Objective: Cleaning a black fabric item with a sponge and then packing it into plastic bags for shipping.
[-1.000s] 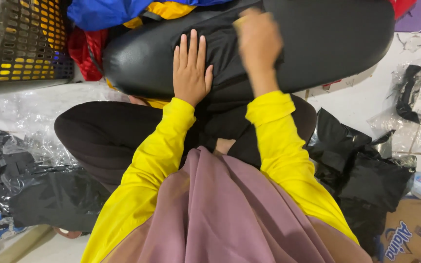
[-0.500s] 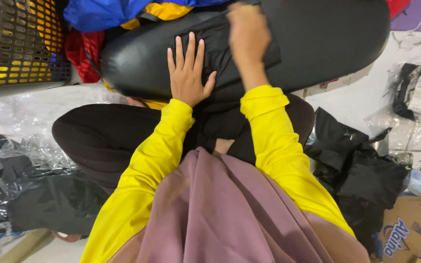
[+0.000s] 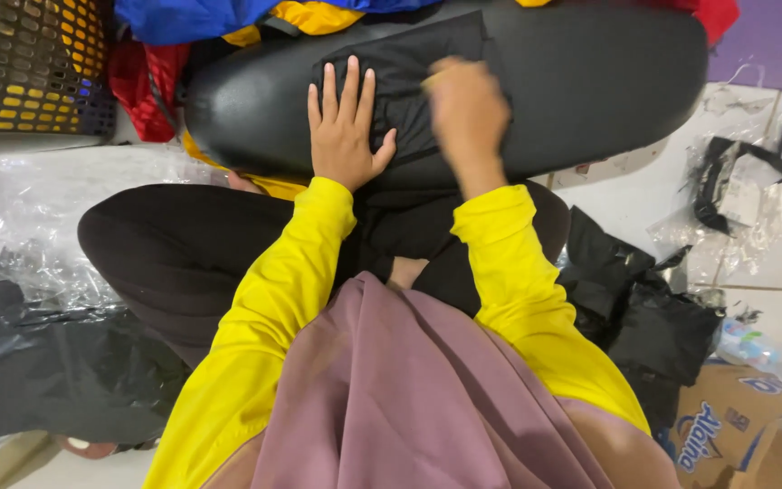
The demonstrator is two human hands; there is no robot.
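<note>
Two hands on black folded garment, lying atop glossy black cushion. Left hand flat, fingers spread, pinning it. Right hand blurred, closure unclear. Garment looks mostly folded; smoothing seems unfinished.

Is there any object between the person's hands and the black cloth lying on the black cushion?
Nothing visible. The left hand lies flat on the black cloth, fingers spread. The right hand is on it too, though blurred.
</note>
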